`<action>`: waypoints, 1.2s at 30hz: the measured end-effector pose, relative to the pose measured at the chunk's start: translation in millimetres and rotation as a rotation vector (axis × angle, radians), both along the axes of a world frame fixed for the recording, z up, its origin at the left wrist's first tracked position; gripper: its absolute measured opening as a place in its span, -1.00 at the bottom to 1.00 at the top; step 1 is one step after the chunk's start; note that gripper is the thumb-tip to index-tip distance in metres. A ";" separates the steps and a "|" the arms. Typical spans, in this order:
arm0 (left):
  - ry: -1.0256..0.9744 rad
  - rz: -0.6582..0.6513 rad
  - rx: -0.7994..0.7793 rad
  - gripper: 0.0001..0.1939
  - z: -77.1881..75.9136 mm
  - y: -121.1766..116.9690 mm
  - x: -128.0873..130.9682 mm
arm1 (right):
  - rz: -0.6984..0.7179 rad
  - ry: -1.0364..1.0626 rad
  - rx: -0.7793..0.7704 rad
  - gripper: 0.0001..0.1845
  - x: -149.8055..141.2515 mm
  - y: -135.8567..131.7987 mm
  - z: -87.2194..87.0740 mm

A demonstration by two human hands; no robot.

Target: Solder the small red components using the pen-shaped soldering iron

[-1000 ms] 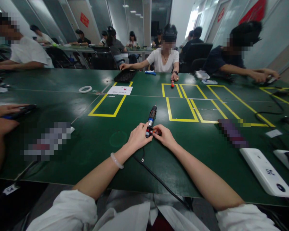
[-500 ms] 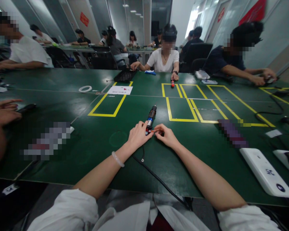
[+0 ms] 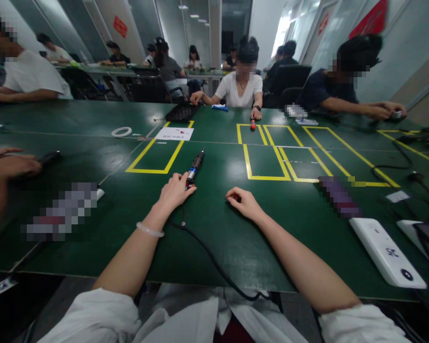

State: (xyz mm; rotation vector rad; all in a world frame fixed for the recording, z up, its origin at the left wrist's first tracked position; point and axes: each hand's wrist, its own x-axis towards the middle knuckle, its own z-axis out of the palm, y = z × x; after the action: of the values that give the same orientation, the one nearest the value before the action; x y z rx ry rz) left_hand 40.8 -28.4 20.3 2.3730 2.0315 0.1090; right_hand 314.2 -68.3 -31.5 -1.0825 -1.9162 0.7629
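My left hand (image 3: 174,194) is wrapped round the rear part of an electric screwdriver (image 3: 196,165), a slim dark tool with a silver and blue band. Its narrow tip points away from me, up and slightly right, just over the green table (image 3: 214,247). The red piece near my thumb is mostly covered by the fingers. A black cord (image 3: 207,250) with a small ring terminal (image 3: 183,223) trails from beneath this hand towards the table's front edge. To the right, apart from the tool, my right hand (image 3: 246,202) rests with curled, closed fingers; nothing shows in them.
Yellow tape outlines (image 3: 268,177) mark the table ahead. A paper sheet (image 3: 175,134), a white ring (image 3: 121,132) and a black tray (image 3: 181,112) lie farther off. At right are a white power bank (image 3: 386,252) and a dark phone (image 3: 339,196). Co-workers sit around.
My left hand has carried the electric screwdriver to the left, and it now tilts more to the right. My right hand has come away from it. The cord shifted left too.
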 end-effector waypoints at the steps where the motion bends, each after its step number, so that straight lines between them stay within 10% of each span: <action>1: -0.004 0.035 -0.020 -0.32 -1.2 6.3 -12.9 | -0.001 -0.003 0.000 -0.88 -0.1 -0.3 0.7; 9: -0.046 0.331 -0.082 -0.24 -13.2 36.6 -124.4 | 0.006 -0.013 -0.008 -0.89 -1.8 -1.4 3.0; 14: -0.039 0.413 -0.015 -0.30 -7.7 32.7 -151.3 | 0.006 -0.017 -0.012 -0.89 -2.5 -1.4 2.3; 31: -0.019 0.488 0.246 -0.65 7.4 20.8 -111.6 | 0.008 -0.027 -0.031 -0.87 -2.9 -2.0 3.7; 36: -0.355 0.081 0.257 -0.65 5.9 15.9 -54.0 | 0.006 -0.040 -0.033 -0.86 -3.3 -1.4 3.3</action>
State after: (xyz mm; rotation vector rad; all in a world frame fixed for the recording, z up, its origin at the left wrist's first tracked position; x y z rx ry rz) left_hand -13.2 -12.5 26.2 2.1940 2.0379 0.7769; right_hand 310.9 -69.7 -28.2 -1.1207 -1.9467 0.7844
